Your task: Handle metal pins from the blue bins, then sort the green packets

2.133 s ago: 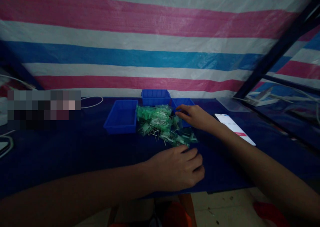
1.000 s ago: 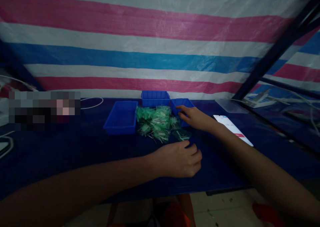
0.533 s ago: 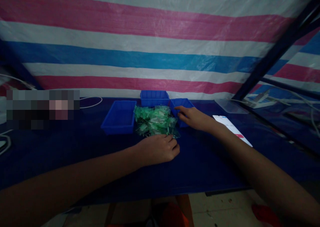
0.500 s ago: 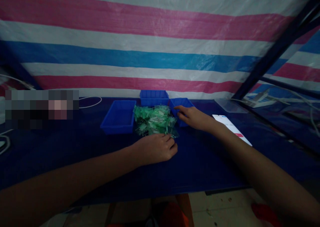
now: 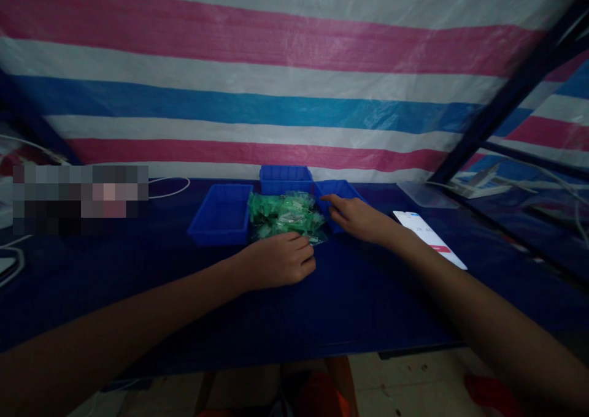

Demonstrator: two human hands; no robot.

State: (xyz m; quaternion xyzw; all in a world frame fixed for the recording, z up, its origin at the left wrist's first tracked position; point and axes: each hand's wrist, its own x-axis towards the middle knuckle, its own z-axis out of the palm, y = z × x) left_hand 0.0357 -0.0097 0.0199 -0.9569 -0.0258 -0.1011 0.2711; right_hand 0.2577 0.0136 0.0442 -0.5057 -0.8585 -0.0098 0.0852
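Observation:
A pile of clear plastic packets with green contents (image 5: pixel 288 213) lies on the dark blue table (image 5: pixel 322 319). My left hand (image 5: pixel 281 260) is at the pile's near edge, its fingers curled inward; whether anything is between them is hidden. Over the near left part of the right blue bin, my right hand (image 5: pixel 354 216) has its index finger stretched toward the pile and nothing visible in it. A second blue bin (image 5: pixel 221 216) stands left of the pile, and a third blue bin (image 5: pixel 285 178) is behind it.
A white phone-like slab (image 5: pixel 430 239) lies beside my right forearm. Behind it is a clear flat sheet or lid (image 5: pixel 426 194). White cables (image 5: pixel 177 187) run at the left, near a blurred-out area. A striped tarp (image 5: pixel 276 110) hangs behind the table.
My left hand has moved slightly left and up, closer over the pile's near edge. My right hand has hardly moved. The view has shifted a little.

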